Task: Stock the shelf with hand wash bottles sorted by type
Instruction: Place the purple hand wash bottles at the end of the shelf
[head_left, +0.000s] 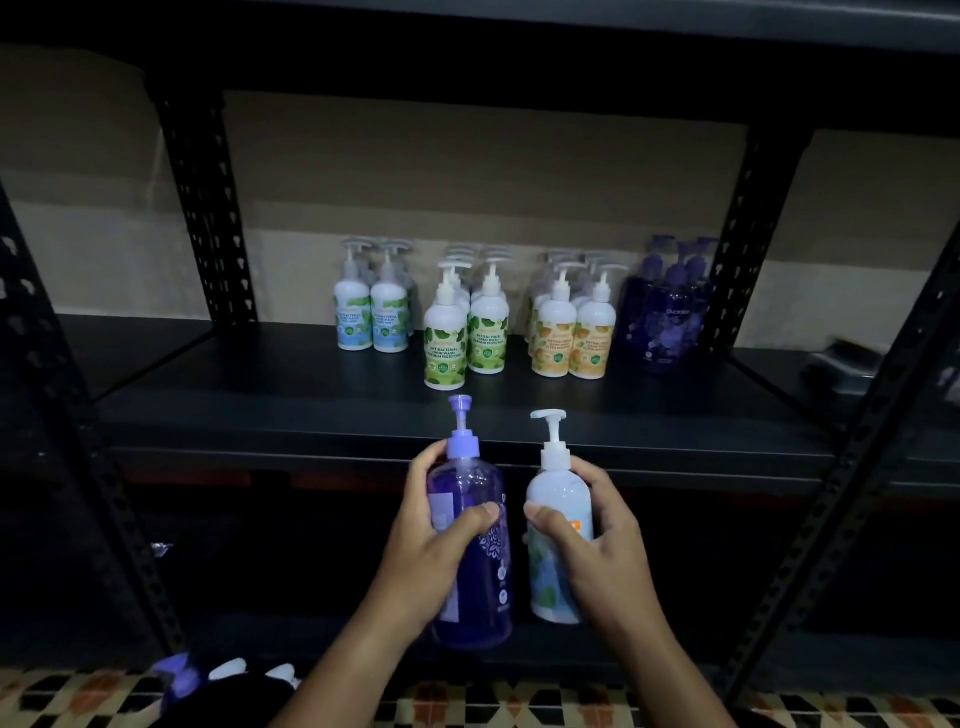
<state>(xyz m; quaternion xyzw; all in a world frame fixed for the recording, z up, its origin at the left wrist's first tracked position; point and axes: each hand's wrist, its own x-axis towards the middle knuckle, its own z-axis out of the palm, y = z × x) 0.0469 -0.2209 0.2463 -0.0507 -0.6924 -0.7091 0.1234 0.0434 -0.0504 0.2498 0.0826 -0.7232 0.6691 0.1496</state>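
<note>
My left hand (434, 540) grips a purple hand wash bottle (475, 587) with a purple pump, upright, below the shelf's front edge. My right hand (597, 540) grips a white bottle (553, 493) with a blue-green label and white pump, right beside the purple one. On the black shelf (260, 384) stand sorted groups: blue-label bottles (371, 312), green-label bottles (465, 332), orange-label bottles (571, 327) and purple bottles (667, 312) at the right.
Black perforated uprights (208, 197) (748, 244) frame the shelf bay; slanted posts (78, 415) (852, 467) stand nearer me. More bottle pumps (228, 670) lie low at the left on a patterned floor (519, 701). A lower shelf (779, 644) runs beneath my hands.
</note>
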